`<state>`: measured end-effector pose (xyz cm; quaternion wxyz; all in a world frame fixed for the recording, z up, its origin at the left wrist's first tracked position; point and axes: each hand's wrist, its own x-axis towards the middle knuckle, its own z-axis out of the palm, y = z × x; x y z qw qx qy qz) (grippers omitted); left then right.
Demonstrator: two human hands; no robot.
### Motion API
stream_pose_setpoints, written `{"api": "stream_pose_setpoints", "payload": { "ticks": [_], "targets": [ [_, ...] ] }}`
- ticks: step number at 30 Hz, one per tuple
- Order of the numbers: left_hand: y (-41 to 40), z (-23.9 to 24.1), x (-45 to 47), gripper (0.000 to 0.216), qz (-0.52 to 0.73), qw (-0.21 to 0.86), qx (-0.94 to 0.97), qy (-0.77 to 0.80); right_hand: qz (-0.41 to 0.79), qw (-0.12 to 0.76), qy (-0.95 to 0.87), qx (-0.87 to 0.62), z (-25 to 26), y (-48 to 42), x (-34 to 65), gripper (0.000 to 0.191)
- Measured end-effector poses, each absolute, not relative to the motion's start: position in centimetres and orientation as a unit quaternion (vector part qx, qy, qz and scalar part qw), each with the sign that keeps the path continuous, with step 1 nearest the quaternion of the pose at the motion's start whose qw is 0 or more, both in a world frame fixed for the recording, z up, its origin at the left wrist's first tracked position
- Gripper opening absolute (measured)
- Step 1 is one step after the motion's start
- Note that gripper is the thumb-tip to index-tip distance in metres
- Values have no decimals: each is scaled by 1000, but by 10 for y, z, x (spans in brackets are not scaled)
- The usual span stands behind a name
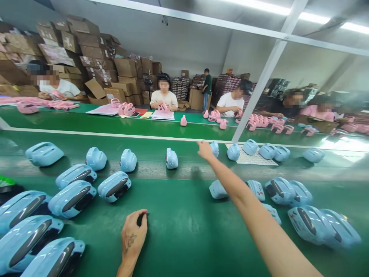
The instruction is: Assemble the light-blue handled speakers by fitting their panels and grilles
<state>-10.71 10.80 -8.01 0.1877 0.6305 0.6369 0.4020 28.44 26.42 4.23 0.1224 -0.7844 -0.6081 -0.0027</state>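
My right hand (pixel 205 150) is stretched out over the far strip of the green surface. Its fingers point left with nothing visible in them. A light-blue plastic housing (pixel 215 148) sits right behind that hand and is partly covered by it; whether they touch is unclear. Left of the hand, another blue housing (pixel 172 158) stands on its own. My left hand (pixel 134 230) is low over the near green surface, fingers curled in and thumb close to the index finger, with no object showing. The nearest piece to it is a blue housing with a dark panel (pixel 114 186).
Several blue housings (pixel 72 198) crowd the left; more (pixel 308 223) lie at the right beyond my forearm. A white sheet (pixel 253 156) lies under some. A slanted white post (pixel 265 77) rises at right. Across the line, co-workers (pixel 163 96) sit by pink housings (pixel 259 120).
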Motion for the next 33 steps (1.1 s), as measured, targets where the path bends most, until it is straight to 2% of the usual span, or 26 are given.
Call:
{"api": "stream_pose_setpoints", "payload": {
  "ticks": [2, 8, 13, 17, 20, 23, 25, 26, 29, 31, 32, 33],
  "targets": [
    [106, -79, -107, 26, 400, 183, 629, 641, -35, 73, -606, -792, 45, 258, 317, 38],
    [103, -76, -104, 23, 392, 186, 625, 649, -64, -49, -630, -772, 41, 247, 363, 24],
    [103, -73, -102, 23, 389, 187, 620, 655, -71, -81, -661, -742, 57, 245, 348, 23],
    [106, -72, -102, 22, 405, 222, 605, 649, -37, -74, -675, -734, 87, 227, 323, 27],
    [107, -68, -88, 30, 466, 344, 535, 615, 2, -42, -697, -716, 105, 194, 294, 36],
    [101, -59, -58, 52, 533, 557, 398, 497, 63, -1, -734, -677, 107, 150, 253, 36],
    [93, -53, -36, 61, 502, 709, 307, 388, 142, 30, -752, -643, 97, 123, 224, 40],
    [87, -52, -27, 64, 466, 773, 272, 333, 228, 76, -756, -609, 88, 111, 211, 43],
    [73, -56, -19, 64, 374, 882, 205, 200, 373, 193, -727, -543, 58, 85, 192, 42],
    [67, -64, -27, 60, 352, 908, 170, 154, 357, 242, -722, -541, 43, 73, 203, 32],
    [65, -68, -34, 57, 347, 913, 154, 146, 316, 253, -724, -559, 38, 67, 216, 36],
    [64, -72, -41, 55, 347, 916, 141, 145, 256, 246, -728, -586, 35, 62, 233, 49]
  ]
}}
